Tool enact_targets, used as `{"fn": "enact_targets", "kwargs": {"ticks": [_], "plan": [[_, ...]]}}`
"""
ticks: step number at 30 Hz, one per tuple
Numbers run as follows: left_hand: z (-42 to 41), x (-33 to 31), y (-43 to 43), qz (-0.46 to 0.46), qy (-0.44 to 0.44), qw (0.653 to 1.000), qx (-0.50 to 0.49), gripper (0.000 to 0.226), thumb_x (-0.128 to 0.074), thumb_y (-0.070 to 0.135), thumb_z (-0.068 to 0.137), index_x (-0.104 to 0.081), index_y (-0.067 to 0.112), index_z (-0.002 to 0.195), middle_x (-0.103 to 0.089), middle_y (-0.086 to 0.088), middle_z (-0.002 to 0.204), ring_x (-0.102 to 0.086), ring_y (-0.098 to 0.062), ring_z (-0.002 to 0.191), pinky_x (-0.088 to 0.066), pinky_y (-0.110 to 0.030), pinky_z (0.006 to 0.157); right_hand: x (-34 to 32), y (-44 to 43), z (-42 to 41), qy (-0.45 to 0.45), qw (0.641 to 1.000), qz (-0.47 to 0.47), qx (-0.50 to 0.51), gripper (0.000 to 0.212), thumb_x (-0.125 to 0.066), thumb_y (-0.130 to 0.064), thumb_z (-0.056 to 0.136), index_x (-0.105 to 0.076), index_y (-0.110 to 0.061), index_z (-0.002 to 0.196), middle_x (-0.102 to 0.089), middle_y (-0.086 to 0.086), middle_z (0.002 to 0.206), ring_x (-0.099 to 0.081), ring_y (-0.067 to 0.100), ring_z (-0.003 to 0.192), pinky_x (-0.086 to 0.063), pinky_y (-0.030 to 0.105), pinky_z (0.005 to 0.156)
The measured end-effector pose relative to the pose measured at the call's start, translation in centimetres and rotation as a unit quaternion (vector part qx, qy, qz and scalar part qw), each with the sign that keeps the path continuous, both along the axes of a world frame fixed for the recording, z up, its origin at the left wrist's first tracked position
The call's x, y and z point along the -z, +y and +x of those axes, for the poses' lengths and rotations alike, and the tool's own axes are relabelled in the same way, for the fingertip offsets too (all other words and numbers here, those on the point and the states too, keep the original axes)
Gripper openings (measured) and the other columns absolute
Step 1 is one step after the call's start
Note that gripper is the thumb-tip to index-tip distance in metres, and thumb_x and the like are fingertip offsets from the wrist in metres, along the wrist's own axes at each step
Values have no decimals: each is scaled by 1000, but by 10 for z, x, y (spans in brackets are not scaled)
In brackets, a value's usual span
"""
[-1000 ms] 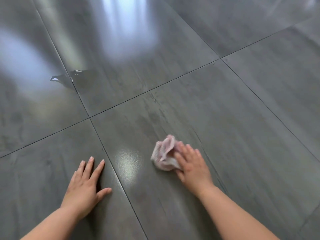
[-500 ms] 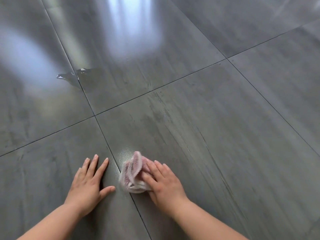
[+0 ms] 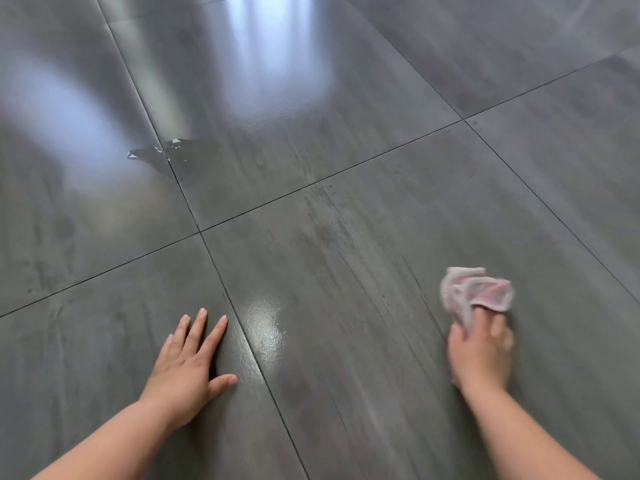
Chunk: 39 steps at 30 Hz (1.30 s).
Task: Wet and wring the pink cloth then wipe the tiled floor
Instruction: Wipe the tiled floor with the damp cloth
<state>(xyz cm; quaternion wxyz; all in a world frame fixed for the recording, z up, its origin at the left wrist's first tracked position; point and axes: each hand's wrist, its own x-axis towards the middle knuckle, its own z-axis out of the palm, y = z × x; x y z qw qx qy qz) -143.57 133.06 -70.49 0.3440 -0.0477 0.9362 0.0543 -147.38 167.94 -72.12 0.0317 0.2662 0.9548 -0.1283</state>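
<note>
The crumpled pink cloth (image 3: 474, 291) lies bunched on the glossy grey tiled floor (image 3: 346, 237) at the lower right. My right hand (image 3: 479, 348) sits on its near end, fingers curled into the fabric and pressing it down; the hand is blurred by motion. My left hand (image 3: 188, 365) lies flat on the tile at the lower left, fingers spread and straight, holding nothing. Damp streaks run across the tile between the two hands.
Dark grout lines cross at a joint (image 3: 200, 233) ahead of my left hand. A small puddle (image 3: 162, 154) glints on a grout line farther back at the left. Bright window reflections (image 3: 270, 64) cover the far tiles.
My right hand first dragged the cloth left, close to my left hand, then swept it far to the right. My left hand stayed planted on the tile.
</note>
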Motion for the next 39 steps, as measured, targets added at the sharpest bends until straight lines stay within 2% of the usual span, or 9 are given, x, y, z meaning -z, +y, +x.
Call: {"fn": "enact_targets", "kwargs": {"ticks": [2, 9, 14, 19, 21, 25, 30, 36, 39], "plan": [[-1, 0, 0, -1, -3, 1000, -2, 89, -39, 57, 86, 22, 20, 140, 21, -6, 154, 17, -25, 143, 2, -35, 118, 10, -45, 3, 19, 985, 27, -172, 41, -46, -24, 58, -51, -4, 94, -63, 28, 84, -54, 38, 84, -53, 42, 71], [0, -2, -3, 26, 5, 1000, -17, 91, -44, 54, 85, 18, 20, 141, 20, -5, 154, 16, -23, 143, 0, -33, 118, 17, -122, 9, 55, 851, -5, -523, 41, -44, -31, 57, -54, -26, 96, -71, 3, 107, -70, 22, 89, -36, 33, 90], [-1, -2, -8, 20, -3, 1000, 2, 92, -46, 52, 85, 21, 21, 140, 21, -3, 154, 16, -22, 143, 0, -31, 118, 20, -6, -22, 28, 959, 24, -280, 45, -41, -22, 64, -60, 0, 98, -66, 31, 98, -59, 42, 83, -51, 41, 73], [-3, 1, -7, 9, -4, 1000, 10, 93, -44, 53, 86, 22, 18, 140, 21, -6, 154, 17, -25, 143, 1, -33, 118, -6, 40, -14, -45, 999, 1, 19, 43, -55, -15, 88, -47, 1, 127, -39, 31, 134, -38, 47, 117, -28, 44, 100], [-2, 2, -7, 5, -7, 1000, 10, 93, -44, 53, 86, 22, 18, 140, 21, -7, 154, 17, -25, 143, 2, -33, 118, -1, 14, -14, -22, 1000, -8, 19, 44, -65, -12, 80, -52, 3, 120, -46, 33, 126, -42, 48, 112, -33, 47, 97], [-3, 3, -6, 12, -1, 1000, 6, 93, -46, 52, 86, 21, 18, 140, 21, -7, 154, 17, -25, 143, 1, -33, 118, 23, -75, 6, 74, 965, 35, -250, 76, -88, -20, 30, -47, -12, 94, -67, 22, 90, -48, 33, 87, -53, 41, 68], [-1, 4, -8, 31, 7, 999, -8, 95, -51, 51, 84, 17, 17, 141, 18, -6, 154, 15, -24, 143, -1, -33, 119, 23, -130, 20, 100, 867, 24, -487, 37, -43, -34, 58, -42, -28, 95, -66, -1, 112, -42, 18, 93, -30, 27, 75], [0, 4, -8, 35, 18, 999, -9, 97, -50, 53, 82, 17, 14, 141, 18, -4, 154, 15, -22, 144, -1, -31, 118, 21, -8, -12, 70, 956, 90, -272, 43, -36, -24, 61, -58, -3, 91, -69, 28, 89, -59, 39, 77, -54, 40, 60], [-1, 5, -8, 16, 18, 1000, 3, 97, -47, 55, 83, 20, 14, 141, 20, -5, 154, 15, -22, 143, 1, -31, 118, 7, 31, -9, 28, 998, 47, -45, 47, -45, -22, 76, -58, 12, 105, -54, 42, 112, -53, 55, 98, -44, 56, 84]]}}
